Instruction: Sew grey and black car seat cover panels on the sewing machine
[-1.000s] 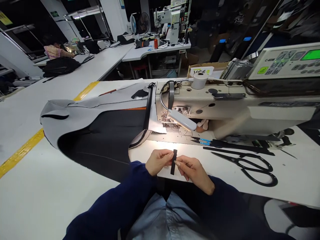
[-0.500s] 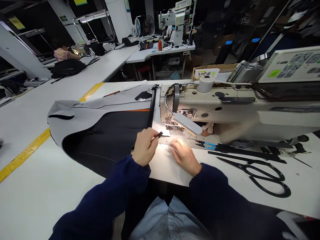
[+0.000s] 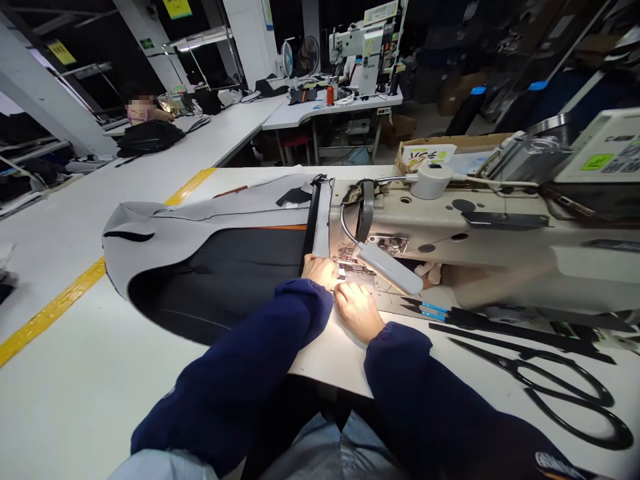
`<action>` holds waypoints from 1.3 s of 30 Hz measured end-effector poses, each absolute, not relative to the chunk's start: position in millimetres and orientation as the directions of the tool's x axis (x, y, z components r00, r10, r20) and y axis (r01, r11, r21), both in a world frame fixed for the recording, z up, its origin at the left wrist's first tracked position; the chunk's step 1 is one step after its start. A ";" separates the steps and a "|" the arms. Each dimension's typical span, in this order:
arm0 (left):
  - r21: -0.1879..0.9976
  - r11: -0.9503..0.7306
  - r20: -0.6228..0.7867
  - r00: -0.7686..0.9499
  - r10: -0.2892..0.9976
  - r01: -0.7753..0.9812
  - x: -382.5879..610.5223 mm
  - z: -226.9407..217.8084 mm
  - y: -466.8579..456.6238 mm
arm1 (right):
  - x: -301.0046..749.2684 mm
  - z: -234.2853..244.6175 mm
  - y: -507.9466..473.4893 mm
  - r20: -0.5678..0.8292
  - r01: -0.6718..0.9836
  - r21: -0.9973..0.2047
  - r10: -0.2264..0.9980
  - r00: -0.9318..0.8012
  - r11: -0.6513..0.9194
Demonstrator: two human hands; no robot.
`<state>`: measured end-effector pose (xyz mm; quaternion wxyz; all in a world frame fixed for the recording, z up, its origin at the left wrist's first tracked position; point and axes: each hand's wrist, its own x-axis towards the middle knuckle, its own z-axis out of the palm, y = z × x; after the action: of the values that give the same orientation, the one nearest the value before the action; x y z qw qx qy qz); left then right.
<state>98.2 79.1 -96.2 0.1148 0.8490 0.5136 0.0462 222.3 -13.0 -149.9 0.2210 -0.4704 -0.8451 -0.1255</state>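
Observation:
My left hand (image 3: pixel 321 270) is at the left end of the sewing machine (image 3: pixel 430 220), close to the needle area, beside the black strip edging the large grey and black fabric piece (image 3: pixel 245 253). Its fingers are bent and pressed together; what they hold is hidden. A small white bit shows at its fingertips. Just below and right, my right hand (image 3: pixel 359 310) rests on the machine bed with curled fingertips almost touching the left hand. Whatever is under those fingertips cannot be made out. A lit lamp (image 3: pixel 387 267) hangs over the needle area.
Blue-handled thread snips (image 3: pixel 433 311), dark strips and large black scissors (image 3: pixel 560 380) lie to the right. A cardboard box (image 3: pixel 460 143) stands behind the machine. Yellow tape (image 3: pixel 55 310) crosses the white table. Farther back are another sewing machine (image 3: pixel 367 60) and a person (image 3: pixel 145 110).
My left hand has moved right and forward to the needle area; the short black strip it pinched is no longer visible. My right hand stays near the machine bed. The view has shifted slightly.

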 end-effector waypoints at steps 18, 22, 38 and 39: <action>0.044 -0.526 0.159 0.514 0.843 0.849 95.9 -95.4 65.5 | 318.1 -124.2 -103.2 0.558 0.838 -0.251 0.780 -0.284 0.485; -0.093 -0.774 0.242 0.768 0.593 0.626 76.8 -93.7 33.2 | 430.2 -127.9 -183.5 0.453 0.981 -0.192 0.888 0.076 0.014; -0.253 -0.865 0.291 0.886 0.360 0.434 40.7 -136.9 69.0 | 530.0 -120.1 -300.2 0.325 0.931 -0.243 0.882 0.342 -0.272; -0.253 -0.863 0.298 0.884 0.361 0.438 43.3 -136.1 69.4 | 546.4 -123.7 -308.2 0.381 0.896 -0.224 0.811 0.444 -0.384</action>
<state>43.3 69.4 -136.1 -0.1585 0.9574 0.2087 0.1211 546.4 -308.2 -123.7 0.2013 -0.8254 -0.5170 -0.1045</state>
